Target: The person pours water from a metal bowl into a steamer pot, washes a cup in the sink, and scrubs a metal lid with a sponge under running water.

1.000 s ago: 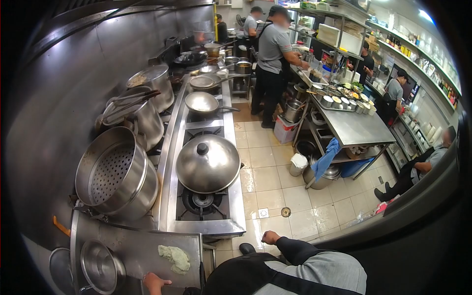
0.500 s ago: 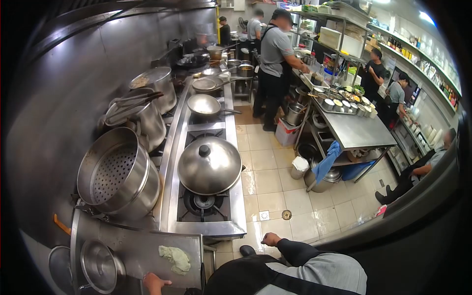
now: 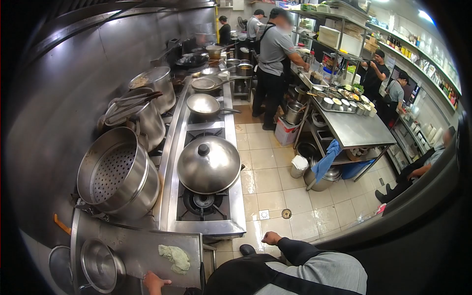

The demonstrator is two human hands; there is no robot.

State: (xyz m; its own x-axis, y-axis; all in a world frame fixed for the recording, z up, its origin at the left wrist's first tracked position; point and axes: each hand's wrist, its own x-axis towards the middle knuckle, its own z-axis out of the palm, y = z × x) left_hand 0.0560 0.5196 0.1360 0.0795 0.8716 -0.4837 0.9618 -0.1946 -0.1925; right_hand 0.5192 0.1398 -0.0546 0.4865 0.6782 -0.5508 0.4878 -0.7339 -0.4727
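Observation:
My left hand (image 3: 156, 282) rests on the steel counter (image 3: 132, 238) at the bottom left, thumb stretched out, holding nothing. A crumpled pale green cloth (image 3: 174, 259) lies just beyond it, and a round metal lid or pan (image 3: 101, 265) is to its left. Near my body, over the tiled floor, my right hand (image 3: 270, 238) hangs with its fingers curled; whether anything is inside them is too small to tell. A large domed lid (image 3: 209, 167) with a black knob covers a burner of the stove (image 3: 204, 227).
Big steel pots, one with a perforated insert (image 3: 113, 172), line the left wall. Frying pans (image 3: 203, 103) sit farther along the stove. A prep table (image 3: 359, 132) holds small containers. Several people work beyond, and one person (image 3: 275, 54) stands beside the aisle.
The view has shifted slightly. At the back right, a person in black has come into fuller view and raised a hand near the head. My hands have hardly moved.

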